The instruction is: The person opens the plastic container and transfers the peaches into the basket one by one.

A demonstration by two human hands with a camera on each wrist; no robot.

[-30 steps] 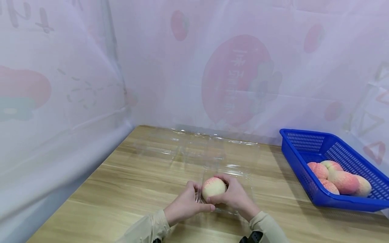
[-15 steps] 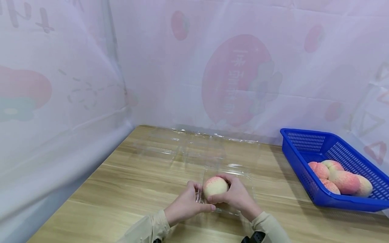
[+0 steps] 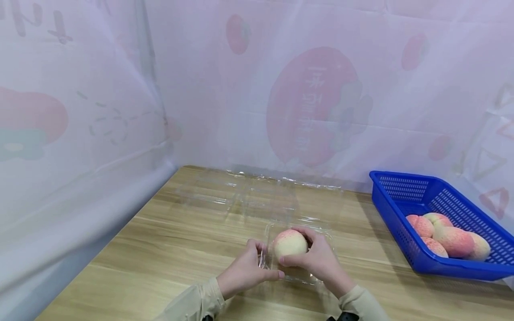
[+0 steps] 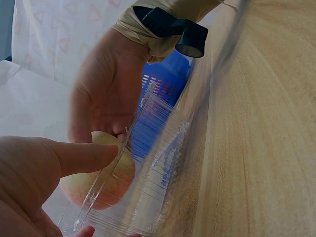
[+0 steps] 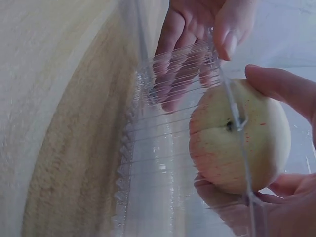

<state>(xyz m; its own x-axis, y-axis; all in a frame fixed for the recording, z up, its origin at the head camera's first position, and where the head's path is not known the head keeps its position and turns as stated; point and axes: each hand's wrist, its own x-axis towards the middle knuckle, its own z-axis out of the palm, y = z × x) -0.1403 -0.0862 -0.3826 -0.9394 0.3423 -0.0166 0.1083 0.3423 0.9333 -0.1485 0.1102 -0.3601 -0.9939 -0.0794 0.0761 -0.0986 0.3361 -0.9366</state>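
A pale peach (image 3: 290,248) with a pink-speckled top is in my right hand (image 3: 321,263), thumb on its near side and fingers on its far side. It is inside a clear plastic box (image 3: 299,277) on the table, partly within the walls; whether it touches the bottom cannot be told. In the right wrist view the peach (image 5: 247,143) shows its stem hollow, seen partly through the ribbed wall. My left hand (image 3: 246,269) holds the box's left side. In the left wrist view, its thumb (image 4: 84,157) lies at the rim.
A blue perforated basket (image 3: 421,265) stands on the right with several peaches (image 3: 453,240) in it. Several clear plastic boxes (image 3: 265,196) stand in a row at the back of the wooden table (image 3: 160,249). Printed sheets (image 3: 201,89) hang behind and at the sides.
My right hand has moved slightly to the right with the peach, inside the box. The left hand has stayed at the box's left side.
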